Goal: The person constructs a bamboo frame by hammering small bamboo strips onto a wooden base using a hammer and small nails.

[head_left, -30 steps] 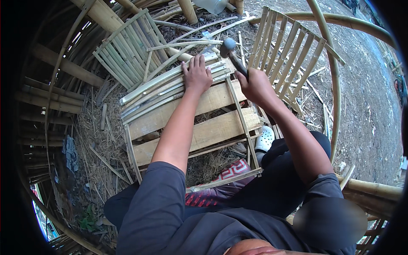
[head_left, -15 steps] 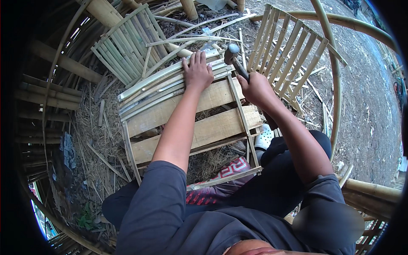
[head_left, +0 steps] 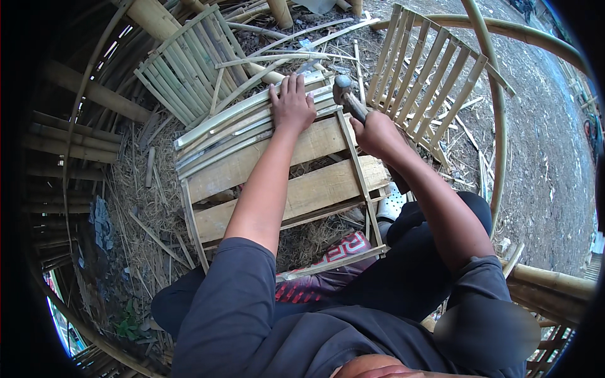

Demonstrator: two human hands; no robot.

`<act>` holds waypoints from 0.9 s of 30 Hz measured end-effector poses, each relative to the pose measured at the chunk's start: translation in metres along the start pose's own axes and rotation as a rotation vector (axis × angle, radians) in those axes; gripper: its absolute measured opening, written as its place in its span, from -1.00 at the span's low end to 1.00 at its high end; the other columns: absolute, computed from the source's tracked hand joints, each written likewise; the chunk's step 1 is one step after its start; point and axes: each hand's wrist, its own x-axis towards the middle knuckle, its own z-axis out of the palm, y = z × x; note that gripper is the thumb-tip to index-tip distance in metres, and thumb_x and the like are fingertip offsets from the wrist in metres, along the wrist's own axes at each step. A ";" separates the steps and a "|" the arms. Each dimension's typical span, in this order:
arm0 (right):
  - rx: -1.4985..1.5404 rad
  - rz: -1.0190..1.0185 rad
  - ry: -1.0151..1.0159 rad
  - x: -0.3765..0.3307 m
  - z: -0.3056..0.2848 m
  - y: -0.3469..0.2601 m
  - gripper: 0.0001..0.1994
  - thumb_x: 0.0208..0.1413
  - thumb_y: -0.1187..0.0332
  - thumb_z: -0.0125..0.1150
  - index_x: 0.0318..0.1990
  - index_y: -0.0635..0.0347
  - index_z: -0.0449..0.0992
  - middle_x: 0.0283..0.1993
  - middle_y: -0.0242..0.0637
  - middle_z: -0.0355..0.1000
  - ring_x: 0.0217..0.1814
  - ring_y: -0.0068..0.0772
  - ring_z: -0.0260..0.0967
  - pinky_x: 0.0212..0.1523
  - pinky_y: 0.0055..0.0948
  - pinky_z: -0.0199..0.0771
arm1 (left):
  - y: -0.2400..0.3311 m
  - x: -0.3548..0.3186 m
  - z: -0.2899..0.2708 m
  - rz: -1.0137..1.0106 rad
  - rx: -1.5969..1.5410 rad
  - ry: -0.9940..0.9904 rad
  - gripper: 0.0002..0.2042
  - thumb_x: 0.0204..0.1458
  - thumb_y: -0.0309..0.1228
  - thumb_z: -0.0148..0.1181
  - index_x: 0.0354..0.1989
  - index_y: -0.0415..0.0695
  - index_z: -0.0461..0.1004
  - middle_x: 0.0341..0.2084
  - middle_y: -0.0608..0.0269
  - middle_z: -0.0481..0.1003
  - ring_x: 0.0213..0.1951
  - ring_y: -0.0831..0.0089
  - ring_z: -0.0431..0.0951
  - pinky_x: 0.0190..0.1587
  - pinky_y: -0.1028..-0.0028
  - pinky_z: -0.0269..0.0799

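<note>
So the hammer [head_left: 356,108]'s gripped in the right hand [head_left: 378,133], head held near the right ends of the bamboo strips [head_left: 234,123], which are partly covered by the open left hand [head_left: 293,112], fingers slightly spread.

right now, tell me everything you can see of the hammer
The hammer has a grey, metallic-looking head with a rounded end that catches the light, and a brownish handle that looks wooden. The right hand grips the handle, hiding part of it. The hammer slants, its head toward the picture's upper left, near the right ends of the pale slats. Whether the head touches them cannot be told.
</note>
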 end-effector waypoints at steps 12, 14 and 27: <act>-0.057 -0.027 0.048 0.002 0.008 0.003 -0.47 0.35 0.07 0.04 -0.34 0.50 0.60 -0.40 0.28 0.53 -0.24 0.28 0.57 -0.15 0.02 0.56 | 0.001 -0.001 0.002 0.016 -0.006 -0.008 -0.39 0.27 -0.12 -0.11 0.47 -0.08 0.08 0.45 0.16 0.12 0.49 0.25 0.01 0.50 -0.10 -0.26; -0.046 -0.008 0.010 0.000 0.004 -0.004 -0.45 0.34 0.04 0.06 -0.39 0.49 0.61 -0.41 0.25 0.54 -0.26 0.27 0.57 -0.15 0.00 0.57 | -0.007 -0.001 0.005 0.009 0.006 0.007 -0.39 0.27 -0.12 -0.12 0.47 -0.07 0.09 0.45 0.16 0.12 0.49 0.25 0.01 0.50 -0.11 -0.26; -0.082 -0.103 0.033 -0.004 -0.001 -0.006 -0.45 0.35 0.04 0.08 -0.33 0.53 0.59 -0.38 0.29 0.52 -0.22 0.29 0.55 -0.10 0.05 0.52 | -0.001 -0.004 -0.001 -0.012 0.041 -0.018 -0.40 0.31 -0.12 -0.15 0.49 -0.07 0.07 0.45 0.19 0.13 0.48 0.28 0.05 0.50 -0.08 -0.23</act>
